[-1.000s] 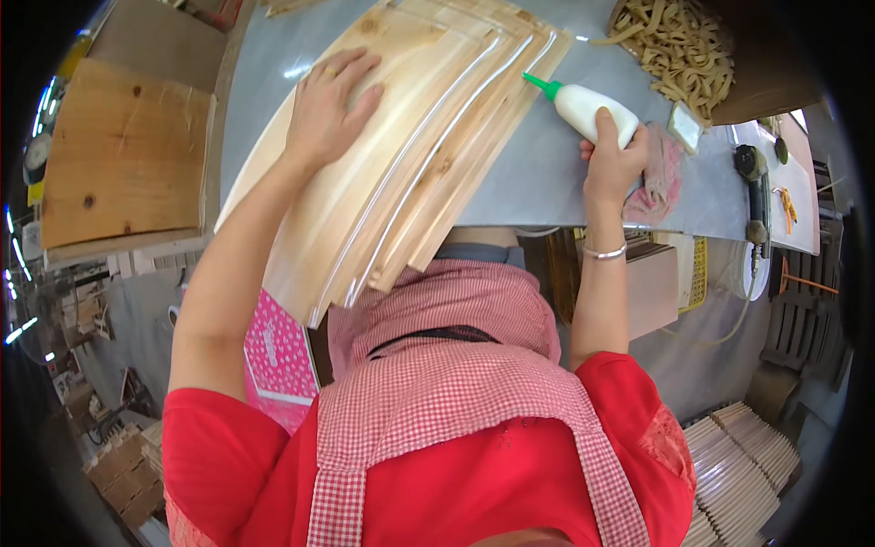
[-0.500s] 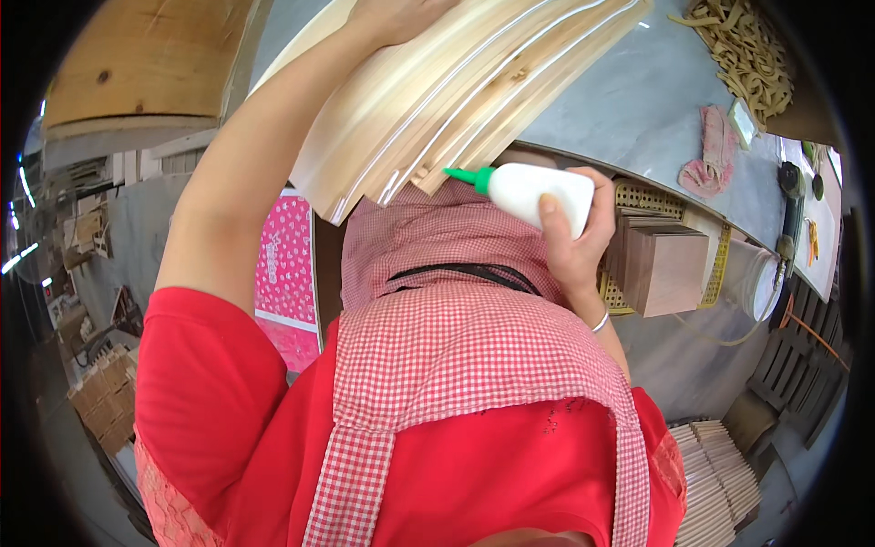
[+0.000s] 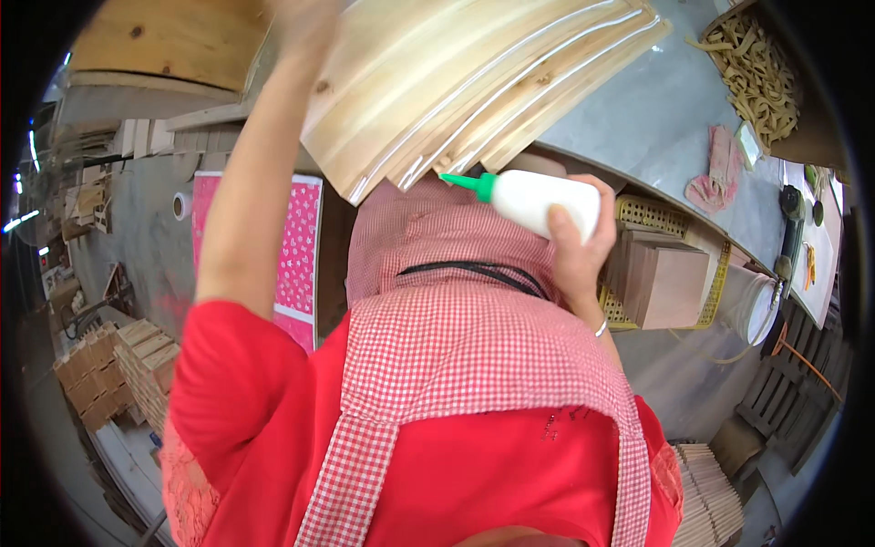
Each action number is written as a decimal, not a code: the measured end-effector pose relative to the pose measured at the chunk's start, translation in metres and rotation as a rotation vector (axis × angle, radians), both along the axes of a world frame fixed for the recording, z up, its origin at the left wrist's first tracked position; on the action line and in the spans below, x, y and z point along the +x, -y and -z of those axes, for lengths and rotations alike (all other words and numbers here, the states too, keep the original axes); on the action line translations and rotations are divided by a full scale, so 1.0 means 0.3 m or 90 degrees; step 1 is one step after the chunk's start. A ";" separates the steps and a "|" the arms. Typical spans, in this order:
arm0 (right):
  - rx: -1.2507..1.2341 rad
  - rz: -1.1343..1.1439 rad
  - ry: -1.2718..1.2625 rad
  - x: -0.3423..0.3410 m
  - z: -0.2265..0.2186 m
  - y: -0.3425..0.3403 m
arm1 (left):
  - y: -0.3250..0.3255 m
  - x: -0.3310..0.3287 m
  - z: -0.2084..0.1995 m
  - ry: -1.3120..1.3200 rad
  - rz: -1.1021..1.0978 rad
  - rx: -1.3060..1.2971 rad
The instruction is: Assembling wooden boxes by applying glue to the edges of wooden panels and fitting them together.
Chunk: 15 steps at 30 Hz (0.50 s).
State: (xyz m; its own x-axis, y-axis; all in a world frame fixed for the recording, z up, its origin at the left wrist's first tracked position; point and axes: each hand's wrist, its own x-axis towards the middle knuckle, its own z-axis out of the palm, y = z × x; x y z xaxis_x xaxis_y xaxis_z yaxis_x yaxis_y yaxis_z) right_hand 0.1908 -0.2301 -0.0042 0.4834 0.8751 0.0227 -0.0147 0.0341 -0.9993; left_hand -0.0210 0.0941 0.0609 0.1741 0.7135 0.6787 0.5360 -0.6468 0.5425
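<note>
A white glue bottle (image 3: 538, 202) with a green pointed nozzle is gripped in my right hand (image 3: 586, 239), lying on its side. Its tip points left, close to the near ends of the wooden boards (image 3: 401, 100). Those pale boards are fanned out in overlapping steps on the bench, and glossy white lines of glue run along several of them on the right side. My left hand (image 3: 305, 32) is at the top, over the far left edge of the boards; motion smears it and its fingers cannot be made out.
On the grey bench (image 3: 629, 114) lie a pink cloth (image 3: 717, 169) and a heap of tan strips (image 3: 752, 73). Below its edge, a yellow basket (image 3: 656, 217) holds thin wooden panels (image 3: 673, 273). A pink patterned box (image 3: 296, 246) stands left, with stacked wood pieces (image 3: 96, 374) farther off.
My left hand has come off the boards' top face and moved left toward their far edge. The bottle has moved slightly right and down, its nozzle still near the board ends.
</note>
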 end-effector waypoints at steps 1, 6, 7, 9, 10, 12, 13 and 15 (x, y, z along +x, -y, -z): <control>0.019 0.018 -0.014 0.030 -0.010 0.002 | 0.058 -0.087 -0.027 0.245 -0.043 -0.074; 0.110 0.117 -0.163 0.157 -0.086 -0.074 | 0.467 -0.551 0.322 0.670 0.073 -0.662; 0.125 0.127 -0.150 0.199 -0.061 -0.091 | 0.567 -0.330 0.273 0.815 -0.088 -0.765; 0.142 0.201 -0.151 0.249 -0.080 -0.139 | 0.684 -0.209 0.350 0.994 0.124 -0.923; 0.168 0.220 -0.152 0.280 -0.076 -0.155 | 0.717 -0.130 0.364 1.008 0.154 -0.967; 0.201 0.262 -0.145 0.340 -0.087 -0.189 | 0.732 0.003 0.363 1.108 0.141 -1.081; 0.214 0.283 -0.146 0.375 -0.093 -0.201 | 0.737 0.039 0.352 1.116 0.194 -1.113; 0.239 0.337 -0.123 0.454 -0.093 -0.224 | 0.731 0.068 0.330 1.137 0.202 -1.134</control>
